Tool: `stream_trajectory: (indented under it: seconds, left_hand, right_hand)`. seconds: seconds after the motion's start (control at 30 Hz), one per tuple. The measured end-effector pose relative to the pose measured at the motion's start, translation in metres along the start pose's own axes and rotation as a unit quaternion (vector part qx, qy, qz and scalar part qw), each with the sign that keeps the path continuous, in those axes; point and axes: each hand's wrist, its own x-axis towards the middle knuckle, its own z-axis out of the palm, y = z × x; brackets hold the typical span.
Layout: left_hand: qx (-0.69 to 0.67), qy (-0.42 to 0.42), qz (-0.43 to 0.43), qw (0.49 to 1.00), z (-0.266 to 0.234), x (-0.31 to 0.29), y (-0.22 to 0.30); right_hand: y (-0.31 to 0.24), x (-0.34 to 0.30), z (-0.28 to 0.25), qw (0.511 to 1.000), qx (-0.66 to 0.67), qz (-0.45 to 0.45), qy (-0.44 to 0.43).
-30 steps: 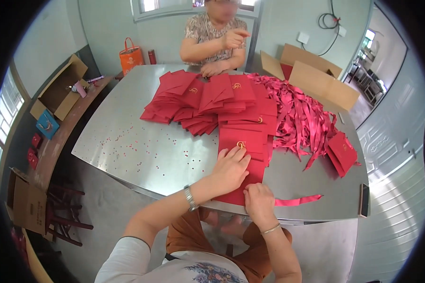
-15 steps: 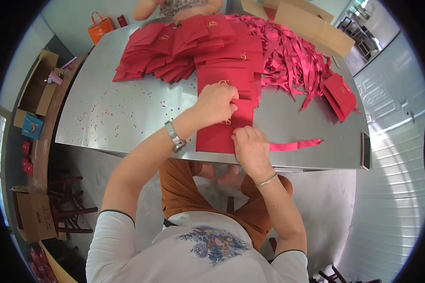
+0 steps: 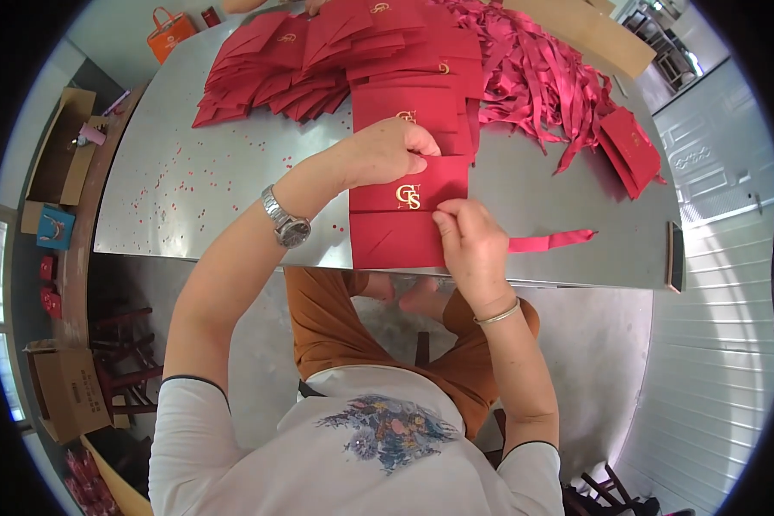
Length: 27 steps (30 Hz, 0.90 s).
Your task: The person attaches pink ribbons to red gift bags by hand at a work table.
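Both our hands pinch one flat red paper envelope with a gold emblem (image 3: 404, 219) at the grey metal tabletop (image 3: 198, 198) edge: left hand (image 3: 387, 150) grips its top, right hand (image 3: 469, 245) its side.

A flat red paper bag (image 3: 404, 215) with a gold emblem lies at the near edge of the grey surface (image 3: 198, 198), overhanging it slightly. A red ribbon (image 3: 550, 242) stretches from it to the right.
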Motion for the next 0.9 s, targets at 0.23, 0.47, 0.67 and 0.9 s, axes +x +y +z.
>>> stream_trajectory:
  seconds: [0.23, 0.47, 0.67, 0.9]
  left_hand:
    - [-0.093, 0.018, -0.021, 0.995, 0.01, -0.009, 0.005]
    - [-0.045, 0.041, 0.014, 0.998, 0.018, -0.027, 0.02]
    - [-0.033, 0.02, -0.001, 0.999, 0.021, -0.034, 0.021]
    - [-0.047, -0.003, -0.026, 0.999, 0.026, -0.034, 0.022]
  right_hand:
    - [-0.016, 0.014, -0.006, 0.989, 0.029, 0.134, 0.059]
    - [-0.02, 0.015, -0.01, 0.981, 0.118, 0.125, 0.091]
    - [-0.023, 0.002, -0.012, 0.958, 0.188, 0.185, 0.116]
    - [-0.019, -0.003, -0.012, 0.983, 0.079, 0.132, 0.096]
